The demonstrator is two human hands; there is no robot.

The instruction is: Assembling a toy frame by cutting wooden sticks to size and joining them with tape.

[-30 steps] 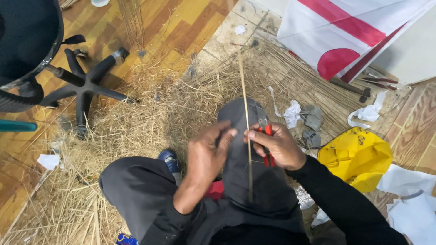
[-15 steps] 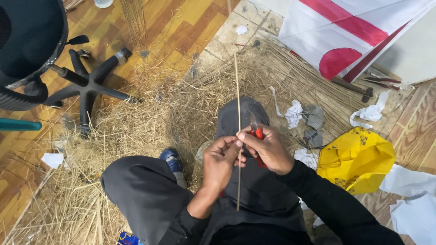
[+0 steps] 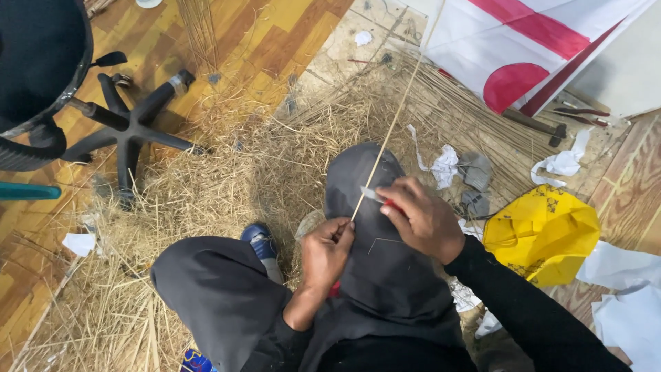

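Left hand (image 3: pixel 327 251) pinches the lower end of one thin stick (image 3: pixel 392 127) over my knee, while my right hand (image 3: pixel 423 219) grips one small red-handled blade (image 3: pixel 377 197) against it. I judge I'm mid-shaving; the next stroke needs a shallow, steady angle along it.

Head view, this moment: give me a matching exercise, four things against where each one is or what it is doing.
Things:
1. thin stick
2. yellow bag
3. chair base
4. small knife

Places or states:
A. on the wooden floor, upper left
B. pinched at its lower end by the left hand
C. on the floor right of the knees
D. held in the right hand, blade against the stick

Pairs: 1-B, 2-C, 3-A, 4-D
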